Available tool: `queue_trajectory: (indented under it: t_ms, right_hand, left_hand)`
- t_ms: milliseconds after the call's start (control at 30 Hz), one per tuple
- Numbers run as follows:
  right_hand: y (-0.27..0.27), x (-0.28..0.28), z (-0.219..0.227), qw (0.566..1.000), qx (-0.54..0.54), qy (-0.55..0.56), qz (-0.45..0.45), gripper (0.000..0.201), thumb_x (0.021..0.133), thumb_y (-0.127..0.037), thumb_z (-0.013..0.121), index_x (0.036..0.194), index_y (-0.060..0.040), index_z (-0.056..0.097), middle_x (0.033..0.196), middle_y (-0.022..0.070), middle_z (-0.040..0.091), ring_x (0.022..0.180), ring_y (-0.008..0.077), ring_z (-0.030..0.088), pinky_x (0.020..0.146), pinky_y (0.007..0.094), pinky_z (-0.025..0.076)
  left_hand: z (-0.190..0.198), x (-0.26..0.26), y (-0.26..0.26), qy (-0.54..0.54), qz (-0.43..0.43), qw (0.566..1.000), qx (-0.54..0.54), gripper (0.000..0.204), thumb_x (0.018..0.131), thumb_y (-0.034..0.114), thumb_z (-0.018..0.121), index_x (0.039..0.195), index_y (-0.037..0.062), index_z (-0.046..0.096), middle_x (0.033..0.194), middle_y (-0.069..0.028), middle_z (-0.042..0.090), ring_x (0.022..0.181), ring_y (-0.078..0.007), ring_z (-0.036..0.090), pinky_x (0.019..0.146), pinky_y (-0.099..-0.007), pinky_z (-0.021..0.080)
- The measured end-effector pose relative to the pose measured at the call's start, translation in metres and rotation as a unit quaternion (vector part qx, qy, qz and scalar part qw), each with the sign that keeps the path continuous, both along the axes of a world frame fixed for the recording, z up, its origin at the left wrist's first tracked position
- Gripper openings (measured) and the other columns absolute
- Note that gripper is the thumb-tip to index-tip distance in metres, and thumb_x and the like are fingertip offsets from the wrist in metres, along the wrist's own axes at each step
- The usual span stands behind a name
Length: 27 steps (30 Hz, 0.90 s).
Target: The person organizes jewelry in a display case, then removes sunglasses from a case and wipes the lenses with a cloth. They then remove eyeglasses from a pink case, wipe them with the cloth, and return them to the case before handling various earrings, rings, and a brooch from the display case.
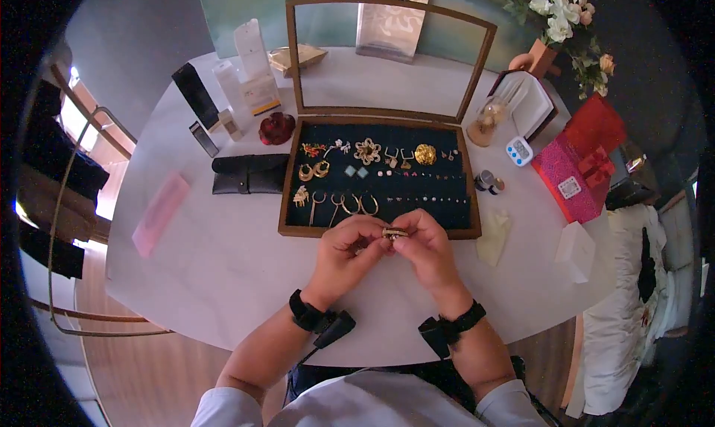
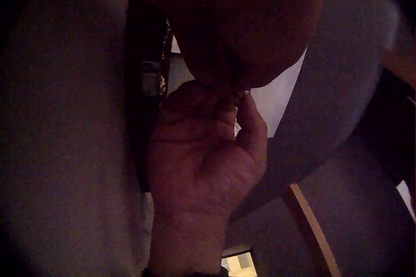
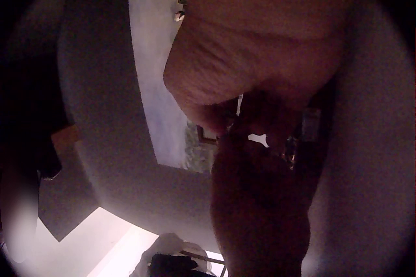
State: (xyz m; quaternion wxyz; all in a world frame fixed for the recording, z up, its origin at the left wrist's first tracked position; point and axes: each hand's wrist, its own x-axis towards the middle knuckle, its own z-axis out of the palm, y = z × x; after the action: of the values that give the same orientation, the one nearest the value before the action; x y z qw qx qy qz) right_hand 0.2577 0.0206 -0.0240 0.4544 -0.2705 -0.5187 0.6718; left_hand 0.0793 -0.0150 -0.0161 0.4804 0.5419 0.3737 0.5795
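Both hands meet over the front edge of a wooden jewelry box (image 1: pixel 304 232). Between their fingertips they pinch a small gold-coloured piece of jewelry (image 1: pixel 395 233) with a banded, shiny surface; its exact kind I cannot tell. My left hand (image 1: pixel 345 250) comes in from the left, its thumb and fingers bent toward the piece. From the right, my right hand (image 1: pixel 426 247) holds the other side of it. Another gold glint (image 1: pixel 360 244) shows by the left fingers. On the box's dark lining lie hoop earrings (image 1: pixel 370 205), a flower brooch (image 1: pixel 367 151) and several studs. Both wrist views are dark, with the fingertips touching.
The box's glass lid (image 1: pixel 387 62) stands raised behind it. To the left are a black pouch (image 1: pixel 249 174), a dark red ornament (image 1: pixel 277 128) and a pink sleeve (image 1: pixel 161 213). On the right lie a pale cloth (image 1: pixel 494 237), a small timer (image 1: pixel 519 151), a white box (image 1: pixel 575 252) and a red gift box (image 1: pixel 573 177).
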Motion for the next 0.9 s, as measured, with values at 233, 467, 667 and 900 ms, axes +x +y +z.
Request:
queue_trajectory:
  t_ms: [233, 467, 667, 900]
  right_hand:
    - [0.000, 0.000, -0.003, 1.000, -0.001, 0.004, -0.012, 0.019, 0.090, -0.009, 0.067, 0.106, -0.0053, 0.057, 0.098, 0.0040, 0.065, 0.089, 0.0122, 0.062, 0.080, 0.0287, 0.052]
    - [0.000, -0.001, -0.004, 1.000, -0.012, 0.016, -0.014, 0.019, 0.091, -0.010, 0.067, 0.107, -0.0054, 0.058, 0.098, 0.0035, 0.064, 0.089, 0.0113, 0.060, 0.080, 0.0275, 0.051]
    - [-0.003, -0.002, 0.004, 1.000, -0.015, -0.009, -0.018, 0.019, 0.090, -0.010, 0.066, 0.107, -0.0054, 0.058, 0.099, 0.0022, 0.063, 0.089, 0.0091, 0.059, 0.079, 0.0255, 0.050]
    - [-0.001, 0.000, -0.002, 1.000, -0.005, -0.017, -0.015, 0.020, 0.089, -0.007, 0.067, 0.107, -0.0058, 0.058, 0.101, 0.0015, 0.062, 0.091, 0.0086, 0.059, 0.079, 0.0246, 0.051]
  left_hand:
    - [0.003, 0.001, 0.000, 0.021, 0.004, 1.000, 0.010, 0.009, 0.087, -0.001, 0.071, 0.093, 0.0011, 0.064, 0.108, -0.0090, 0.065, 0.095, -0.0148, 0.062, 0.080, -0.0265, 0.051]
    - [-0.002, -0.001, 0.004, 0.043, 0.013, 0.997, 0.057, 0.008, 0.088, -0.001, 0.069, 0.096, 0.0000, 0.067, 0.104, -0.0097, 0.067, 0.084, -0.0144, 0.068, 0.070, -0.0254, 0.056]
    - [-0.007, 0.003, 0.004, 0.004, 0.021, 0.998, 0.055, 0.009, 0.088, -0.002, 0.069, 0.096, 0.0000, 0.066, 0.104, -0.0103, 0.067, 0.085, -0.0152, 0.068, 0.070, -0.0258, 0.056]
    - [-0.004, 0.002, 0.002, -0.018, 0.002, 1.000, 0.012, 0.010, 0.088, 0.001, 0.071, 0.095, -0.0005, 0.065, 0.110, -0.0107, 0.064, 0.099, -0.0169, 0.062, 0.083, -0.0289, 0.052]
